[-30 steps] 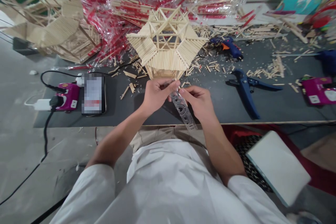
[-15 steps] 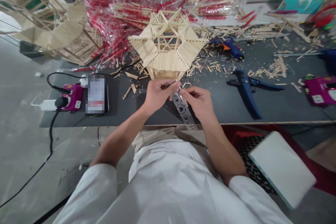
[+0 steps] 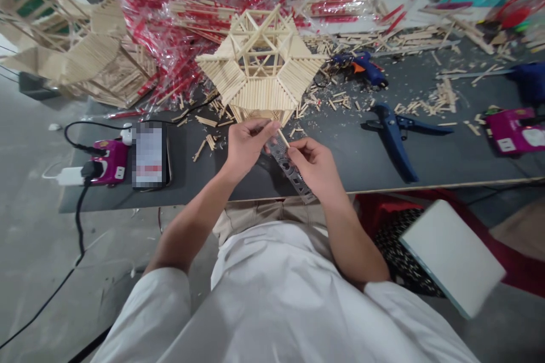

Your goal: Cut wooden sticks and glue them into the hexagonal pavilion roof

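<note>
My left hand (image 3: 248,150) is closed, its thumb and fingers pinching the upper end of a short wooden stick (image 3: 283,138) and the top of a clear plastic stencil ruler (image 3: 293,174). The ruler slants down to the right, past the table's front edge. My right hand (image 3: 315,169) pinches the stick's lower end, just over the ruler; whether it also grips the ruler is hidden. Right beyond my hands stands a roofed model of wooden sticks (image 3: 263,93), with an open lattice at its top.
A phone (image 3: 150,156) and a magenta power adapter (image 3: 109,161) lie at left. Blue cutters (image 3: 394,136) and a blue glue gun (image 3: 369,71) lie at right, among stick offcuts. Plastic-wrapped sticks (image 3: 170,39) line the back; a larger stick model (image 3: 93,57) stands far left.
The stick now shows above the ruler between my hands, and my right hand sits slightly farther from my left. The ruler has tilted a little. The view has shifted slightly.
</note>
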{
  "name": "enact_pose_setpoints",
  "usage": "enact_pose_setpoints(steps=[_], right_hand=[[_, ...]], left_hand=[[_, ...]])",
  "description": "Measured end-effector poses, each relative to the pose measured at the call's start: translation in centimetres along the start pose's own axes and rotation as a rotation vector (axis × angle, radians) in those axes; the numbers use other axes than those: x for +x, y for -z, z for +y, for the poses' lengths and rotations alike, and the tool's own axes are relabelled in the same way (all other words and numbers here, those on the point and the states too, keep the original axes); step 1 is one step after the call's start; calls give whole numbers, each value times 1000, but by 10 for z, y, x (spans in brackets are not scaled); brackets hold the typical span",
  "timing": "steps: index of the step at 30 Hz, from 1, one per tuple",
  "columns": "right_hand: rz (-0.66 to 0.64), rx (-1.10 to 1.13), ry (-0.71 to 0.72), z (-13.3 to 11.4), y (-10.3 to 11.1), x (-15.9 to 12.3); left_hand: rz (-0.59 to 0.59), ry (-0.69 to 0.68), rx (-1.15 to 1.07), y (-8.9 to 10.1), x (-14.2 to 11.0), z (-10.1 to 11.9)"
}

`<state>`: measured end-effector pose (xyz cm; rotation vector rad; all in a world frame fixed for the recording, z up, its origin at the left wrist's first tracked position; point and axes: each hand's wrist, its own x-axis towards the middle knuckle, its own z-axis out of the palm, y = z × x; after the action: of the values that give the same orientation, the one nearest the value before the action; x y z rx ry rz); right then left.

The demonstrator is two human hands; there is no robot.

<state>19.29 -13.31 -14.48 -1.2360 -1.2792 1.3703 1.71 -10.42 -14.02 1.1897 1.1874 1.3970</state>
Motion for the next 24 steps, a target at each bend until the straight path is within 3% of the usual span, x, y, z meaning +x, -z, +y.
enact_pose_setpoints(steps=[6, 13, 24], right_hand=[[70, -2, -35, 2, -9, -1], [80, -33, 37, -6, -15, 5], [112, 11, 36, -2, -21, 10]], left_hand=[[-4, 1, 29, -1, 0, 0], [14, -12, 37, -1, -1, 1], [17, -39, 51, 0, -1, 0]])
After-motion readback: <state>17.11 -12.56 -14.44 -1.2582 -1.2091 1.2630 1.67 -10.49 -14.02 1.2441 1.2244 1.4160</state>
